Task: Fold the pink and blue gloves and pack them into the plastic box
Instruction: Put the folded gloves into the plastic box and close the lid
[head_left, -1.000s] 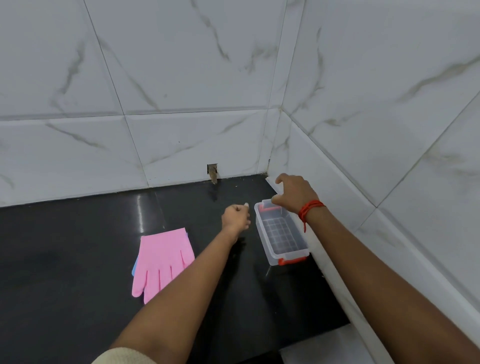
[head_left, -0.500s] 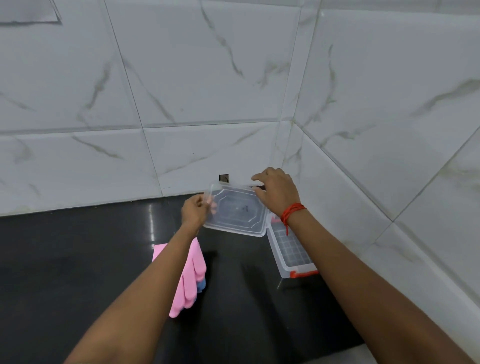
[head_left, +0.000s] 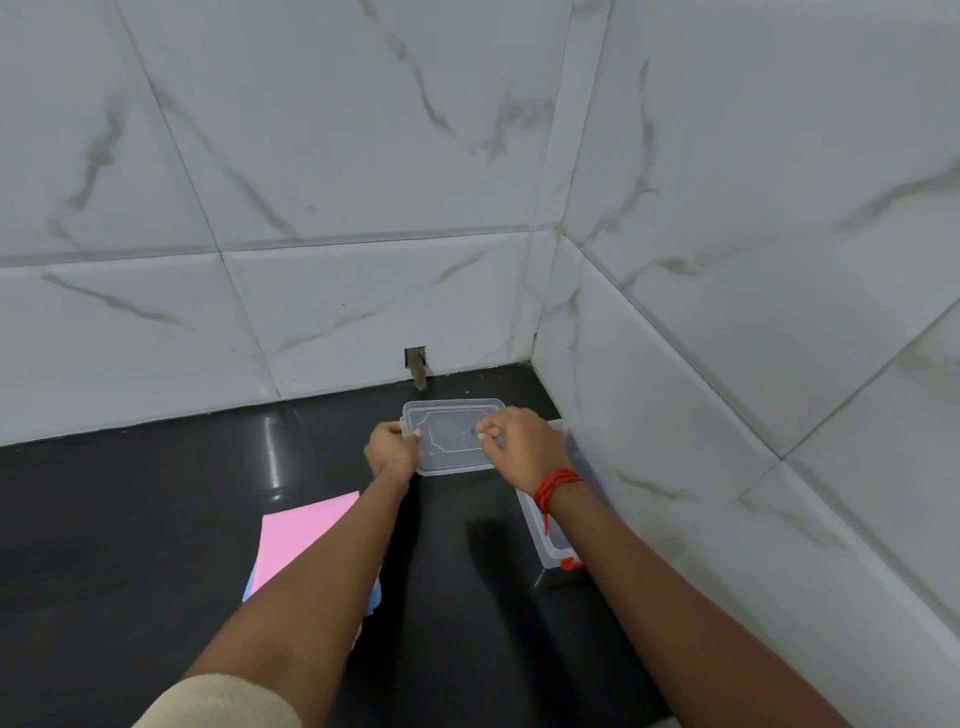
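Beside the open clear plastic box (head_left: 545, 525), both hands are pinching its transparent rectangular lid (head_left: 452, 436), left hand (head_left: 392, 452) and right hand (head_left: 519, 447), likely setting it aside before folding the pink glove (head_left: 306, 535).

Black countertop (head_left: 130, 519) meets white marble-patterned wall tiles (head_left: 311, 156). Small square wall opening (head_left: 415, 359) sits at the tiles' base, just above the countertop.

Single head-worn wide-angle view, looking forward and down along both forearms toward a tiled wall corner (head_left: 545, 332) and black countertop (head_left: 130, 519), close range.
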